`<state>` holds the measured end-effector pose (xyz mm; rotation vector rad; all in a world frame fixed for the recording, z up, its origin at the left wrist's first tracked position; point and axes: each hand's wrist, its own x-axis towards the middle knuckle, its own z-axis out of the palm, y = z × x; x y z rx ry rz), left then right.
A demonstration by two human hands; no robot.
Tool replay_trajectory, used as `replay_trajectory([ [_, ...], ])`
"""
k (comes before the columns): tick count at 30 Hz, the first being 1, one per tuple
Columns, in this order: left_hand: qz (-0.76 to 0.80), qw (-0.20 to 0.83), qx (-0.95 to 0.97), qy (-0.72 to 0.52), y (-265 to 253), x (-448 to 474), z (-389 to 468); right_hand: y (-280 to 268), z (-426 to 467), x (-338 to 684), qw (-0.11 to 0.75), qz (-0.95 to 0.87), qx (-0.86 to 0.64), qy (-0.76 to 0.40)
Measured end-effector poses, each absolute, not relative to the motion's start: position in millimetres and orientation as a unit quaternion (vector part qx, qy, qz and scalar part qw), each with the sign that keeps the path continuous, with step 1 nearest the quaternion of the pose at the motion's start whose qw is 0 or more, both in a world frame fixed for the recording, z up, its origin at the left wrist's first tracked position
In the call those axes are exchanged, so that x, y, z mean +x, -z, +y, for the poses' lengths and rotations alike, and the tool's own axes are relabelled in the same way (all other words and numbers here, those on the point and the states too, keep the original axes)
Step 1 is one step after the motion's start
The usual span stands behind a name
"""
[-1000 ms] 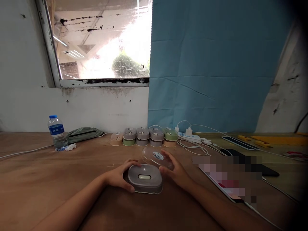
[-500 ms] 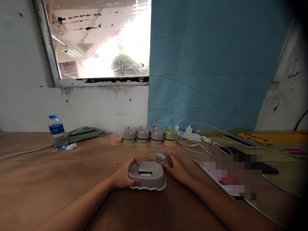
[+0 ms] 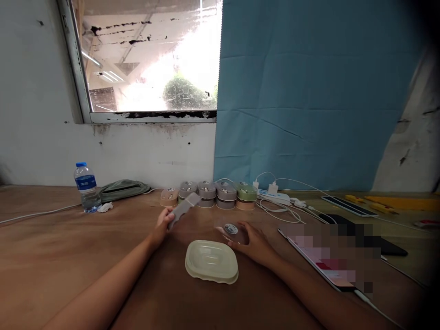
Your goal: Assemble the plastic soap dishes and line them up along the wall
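My left hand (image 3: pixel 162 225) grips a grey oval plastic shell (image 3: pixel 184 210), raised off the table and turned nearly edge-on. Below and to its right, a cream oval plastic dish (image 3: pixel 211 260) with a wavy rim lies on the table, its shallow hollow facing up. Fingers and thumb of my right hand (image 3: pixel 256 243) close on the edge of a clear plastic lid (image 3: pixel 237 234), just behind the dish. A round printed label (image 3: pixel 231 228) sits on that lid.
Stacked oval boxes (image 3: pixel 225 195) in grey, green and peach line the back. At left stand a water bottle (image 3: pixel 87 190), a grey-green pouch (image 3: pixel 123 190) and crumpled tissue (image 3: pixel 105 207). To the right lie a power strip (image 3: pixel 275 196), cables, phones and a partly blurred tablet (image 3: pixel 309 256).
My left hand has lifted the grey shell off the cream dish, moving it up and left and tilting it. The dish is now uncovered. My right hand keeps the clear lid.
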<state>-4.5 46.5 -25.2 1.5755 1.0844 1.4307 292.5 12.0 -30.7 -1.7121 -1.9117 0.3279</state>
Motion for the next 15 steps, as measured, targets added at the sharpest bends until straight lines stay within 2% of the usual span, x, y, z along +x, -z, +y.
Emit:
replay_trajectory([
  [5, 0.592, 0.188, 0.463, -0.632, 19, -44, 60, 28, 10, 290, 0.275, -0.708, -0.638, -0.123],
  [11, 0.788, -0.075, 0.361, -0.494, 19, -86, 72, 27, 9, 290, 0.276, -0.705, -0.642, -0.123],
  [15, 0.842, -0.079, 0.343, -0.409, 25, -98, 93, 29, 10, 289, 0.278, -0.71, -0.637, -0.113],
])
